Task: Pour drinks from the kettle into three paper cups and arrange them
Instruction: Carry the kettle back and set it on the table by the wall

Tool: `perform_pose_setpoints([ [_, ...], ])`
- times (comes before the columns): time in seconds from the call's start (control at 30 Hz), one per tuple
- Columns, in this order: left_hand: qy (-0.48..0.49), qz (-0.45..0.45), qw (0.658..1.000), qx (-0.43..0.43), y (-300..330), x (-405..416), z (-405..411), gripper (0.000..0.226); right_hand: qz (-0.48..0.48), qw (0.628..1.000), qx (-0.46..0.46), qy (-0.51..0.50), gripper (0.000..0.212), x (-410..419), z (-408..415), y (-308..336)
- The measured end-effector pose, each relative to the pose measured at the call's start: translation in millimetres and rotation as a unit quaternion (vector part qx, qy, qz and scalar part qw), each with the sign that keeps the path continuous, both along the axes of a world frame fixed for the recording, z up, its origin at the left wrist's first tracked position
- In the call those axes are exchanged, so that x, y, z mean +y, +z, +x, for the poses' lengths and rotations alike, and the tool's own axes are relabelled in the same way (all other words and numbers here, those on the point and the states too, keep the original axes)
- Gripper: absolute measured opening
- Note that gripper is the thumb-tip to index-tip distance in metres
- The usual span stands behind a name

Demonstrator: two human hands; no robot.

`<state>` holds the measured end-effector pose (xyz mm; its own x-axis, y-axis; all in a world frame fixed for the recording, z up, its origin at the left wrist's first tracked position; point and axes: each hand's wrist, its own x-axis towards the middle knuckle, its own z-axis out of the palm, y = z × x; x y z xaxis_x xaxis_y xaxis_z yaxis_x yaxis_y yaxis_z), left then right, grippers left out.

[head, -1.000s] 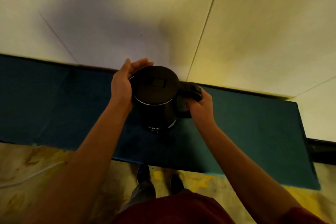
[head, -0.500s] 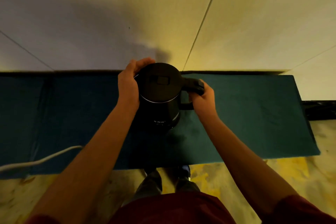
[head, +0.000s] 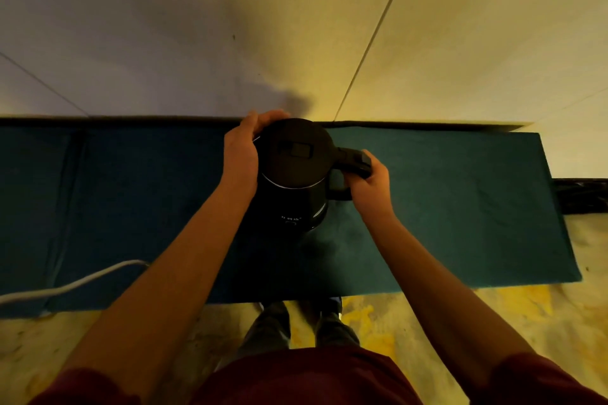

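A black electric kettle [head: 296, 171] stands upright with its lid closed on a dark teal cloth-covered table [head: 460, 207], near the wall. My left hand [head: 241, 154] is cupped around the kettle's left side. My right hand [head: 367, 184] is wrapped around the handle, which points right. No paper cups are in view.
A white cable [head: 65, 288] runs over the table's front left part. A pale wall [head: 329, 26] rises right behind the table. The table's right end [head: 559, 207] stops short of a dark object on the floor. My feet [head: 296, 322] stand at the front edge.
The view has swung level with the table and the white cable has come into sight on the left. Both hands keep their hold on the kettle, which stays in the same spot.
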<state>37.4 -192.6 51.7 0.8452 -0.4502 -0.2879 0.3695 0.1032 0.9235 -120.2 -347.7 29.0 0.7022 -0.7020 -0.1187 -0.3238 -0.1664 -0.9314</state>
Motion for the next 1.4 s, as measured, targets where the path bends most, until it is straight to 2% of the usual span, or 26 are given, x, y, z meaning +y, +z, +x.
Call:
perform_pose_setpoints([
  [0.17,-0.016,0.019,1.000,-0.011,-6,-3,-3,0.045,-0.003,1.000,0.001,0.002,0.008,-4,-3,-11],
  [0.5,0.002,0.077,0.992,-0.097,0,-3,-31,0.040,0.024,0.999,0.021,0.038,0.019,-10,-21,-20],
  [0.63,0.054,0.097,0.988,-0.109,0,4,-42,0.042,0.038,0.998,0.007,0.041,0.020,-7,-16,-15],
  [0.73,0.088,0.101,0.986,-0.098,-1,5,-47,0.043,0.023,0.998,-0.005,0.051,0.024,-7,-7,-6],
  [0.97,0.117,0.133,0.978,-0.108,-2,6,-53,0.050,0.053,0.996,-0.023,0.064,0.010,-7,-13,-10],
  [1.07,0.111,0.129,0.980,-0.106,-1,2,-60,0.049,0.073,0.997,-0.006,0.037,0.022,-11,-17,-16],
  [1.23,0.134,0.126,0.979,-0.089,-1,10,-61,0.052,0.082,0.995,-0.014,0.049,0.021,-4,-13,-15],
  [1.33,0.152,0.106,0.980,-0.070,-2,18,-54,0.054,0.088,0.994,-0.023,0.066,0.010,3,-4,-13],
  [1.4,0.157,0.098,0.981,-0.061,-3,20,-53,0.055,0.091,0.993,-0.021,0.071,0.010,2,-1,-13],
])
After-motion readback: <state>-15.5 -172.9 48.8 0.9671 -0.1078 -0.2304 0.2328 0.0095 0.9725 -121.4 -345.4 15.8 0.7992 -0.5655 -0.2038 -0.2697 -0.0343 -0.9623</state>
